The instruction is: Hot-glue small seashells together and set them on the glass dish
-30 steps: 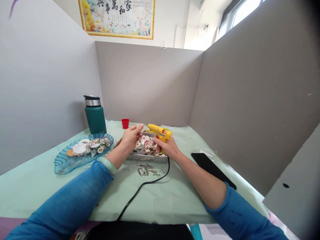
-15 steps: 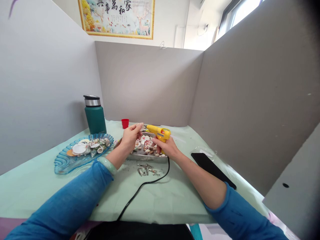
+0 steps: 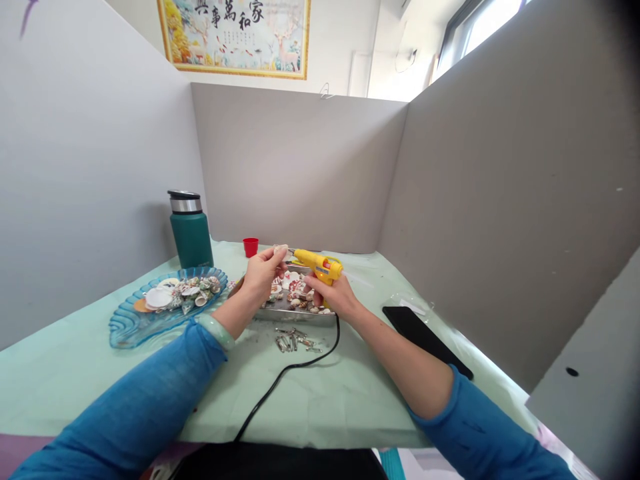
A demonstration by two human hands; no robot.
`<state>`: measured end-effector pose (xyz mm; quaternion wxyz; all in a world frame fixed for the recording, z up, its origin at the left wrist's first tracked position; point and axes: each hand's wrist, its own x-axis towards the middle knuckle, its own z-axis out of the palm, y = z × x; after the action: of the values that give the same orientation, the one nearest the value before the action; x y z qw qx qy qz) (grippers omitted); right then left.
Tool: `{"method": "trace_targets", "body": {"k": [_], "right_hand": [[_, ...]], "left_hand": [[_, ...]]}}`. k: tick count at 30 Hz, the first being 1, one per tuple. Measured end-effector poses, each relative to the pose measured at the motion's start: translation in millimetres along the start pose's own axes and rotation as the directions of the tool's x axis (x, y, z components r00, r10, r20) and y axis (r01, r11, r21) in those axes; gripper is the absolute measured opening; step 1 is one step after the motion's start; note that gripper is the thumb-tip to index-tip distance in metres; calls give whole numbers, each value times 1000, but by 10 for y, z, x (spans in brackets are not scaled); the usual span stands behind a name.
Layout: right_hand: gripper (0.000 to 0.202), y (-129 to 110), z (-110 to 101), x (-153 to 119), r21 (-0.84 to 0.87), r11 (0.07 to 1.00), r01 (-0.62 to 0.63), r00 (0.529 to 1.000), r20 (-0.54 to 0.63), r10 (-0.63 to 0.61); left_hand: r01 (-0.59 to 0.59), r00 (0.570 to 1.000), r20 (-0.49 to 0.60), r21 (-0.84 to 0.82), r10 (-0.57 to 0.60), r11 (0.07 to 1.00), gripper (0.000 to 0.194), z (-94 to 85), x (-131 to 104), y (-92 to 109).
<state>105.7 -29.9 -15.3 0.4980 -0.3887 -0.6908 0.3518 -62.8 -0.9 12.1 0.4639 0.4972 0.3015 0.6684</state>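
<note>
My right hand [image 3: 336, 292] is wrapped round the handle of a yellow glue gun [image 3: 318, 263], whose nozzle points left. Between the fingertips of my left hand [image 3: 263, 272] is a small whitish piece [image 3: 281, 248], probably a shell, right at the nozzle. Both hands are above a metal tray [image 3: 295, 316] that holds red-and-white and brown shells [image 3: 296, 287]. A black cord [image 3: 280, 375] runs from the gun towards the front edge. Small metal clips [image 3: 293, 341] lie in front of the tray.
On the left, a blue glass dish [image 3: 131, 328] holds shells and white discs, with a green bottle [image 3: 192, 233] behind it. A red cup [image 3: 251, 247] stands behind the tray. To the right lie a black flat object [image 3: 425, 340] and clear plastic [image 3: 410, 303]. Grey partitions surround the table.
The whitish piece in my left fingertips has turned slightly and shows more clearly at the nozzle. My right hand and the glue gun have barely moved.
</note>
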Motion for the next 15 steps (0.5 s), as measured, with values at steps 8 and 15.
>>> {"method": "trace_targets", "body": {"k": [8, 15], "right_hand": [[25, 26, -3, 19, 23, 1000, -20, 1000, -13, 20], [27, -10, -3, 4, 1, 1000, -23, 1000, -11, 23]], "left_hand": [[5, 999, 37, 2, -5, 1000, 32, -18, -2, -17], [21, 1000, 16, -14, -20, 1000, 32, -20, 1, -22]]}}
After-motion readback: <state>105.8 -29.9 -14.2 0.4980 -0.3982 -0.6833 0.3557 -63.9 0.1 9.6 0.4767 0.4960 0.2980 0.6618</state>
